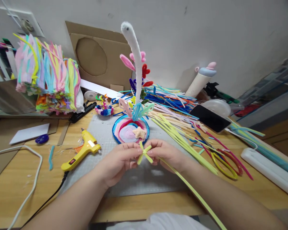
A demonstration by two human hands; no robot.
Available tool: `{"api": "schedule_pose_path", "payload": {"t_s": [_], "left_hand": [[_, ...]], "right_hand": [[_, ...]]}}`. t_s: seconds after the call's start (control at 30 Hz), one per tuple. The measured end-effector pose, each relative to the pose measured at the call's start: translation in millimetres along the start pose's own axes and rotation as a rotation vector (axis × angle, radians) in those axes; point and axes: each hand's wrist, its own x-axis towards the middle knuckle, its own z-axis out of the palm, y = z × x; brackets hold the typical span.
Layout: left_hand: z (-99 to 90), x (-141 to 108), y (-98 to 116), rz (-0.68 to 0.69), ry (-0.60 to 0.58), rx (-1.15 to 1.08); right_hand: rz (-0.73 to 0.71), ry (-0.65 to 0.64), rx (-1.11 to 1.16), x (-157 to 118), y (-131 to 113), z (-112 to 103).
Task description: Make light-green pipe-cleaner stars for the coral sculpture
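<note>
Between both hands is a small yellow-green pipe-cleaner star (144, 152) with several short arms. My left hand (124, 156) pinches its left side, and my right hand (164, 153) pinches its right side. From under my right hand a long yellow-green strip (194, 191) runs down past the forearm. Just beyond the hands stands a round, coloured base (118, 135) with a tan starfish (139, 132) on it. A tall white fuzzy stem (137, 64) rises behind it, with coloured loops around.
A yellow glue gun (83, 150) lies left on the wooden table (144, 207). Scissors (224, 166), loose yellow-green strips (187, 140) and a phone (210, 118) lie right. Bundled pipe cleaners (52, 73) stand back left; cardboard (115, 48) leans on the wall.
</note>
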Motion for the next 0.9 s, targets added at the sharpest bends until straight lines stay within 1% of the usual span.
{"api": "schedule_pose_path", "payload": {"t_s": [0.1,0.2,0.3,0.4,0.5,0.57,0.63,0.7,0.8,0.87,0.9], "left_hand": [[-0.8,-2,3,-0.028,-0.044,0.109],[-2.4,-3,4,-0.036,-0.076,0.149],[-3.7,-2,4,-0.047,-0.145,0.104],[-3.8,-1,3,-0.043,-0.183,0.067],[-3.2,0,1,-0.038,-0.178,0.068],[-3.2,1,0,-0.025,-0.171,0.074],[-3.6,2,-1,0.005,-0.152,0.079],[-4.0,2,-1,0.045,-0.112,0.096],[-3.8,3,0,0.095,-0.063,0.123],[-3.3,4,0,0.113,-0.063,0.133],[-3.0,4,0,0.116,-0.068,0.134]], "right_hand": [[0.09,-0.087,0.013,-2,-5,-4],[0.142,-0.169,0.058,-4,-7,-6],[0.145,-0.241,0.136,-4,-7,-7],[0.111,-0.258,0.157,-4,-6,-8],[0.074,-0.216,0.079,-4,-4,-8],[0.055,-0.157,0.02,-3,-3,-6],[-0.001,-0.073,-0.041,-3,-3,-4],[-0.114,0.018,-0.115,-2,-2,-1],[-0.328,0.132,-0.249,-2,-1,4],[-0.412,0.184,-0.306,-4,0,8],[-0.419,0.2,-0.306,-5,0,9]]}}
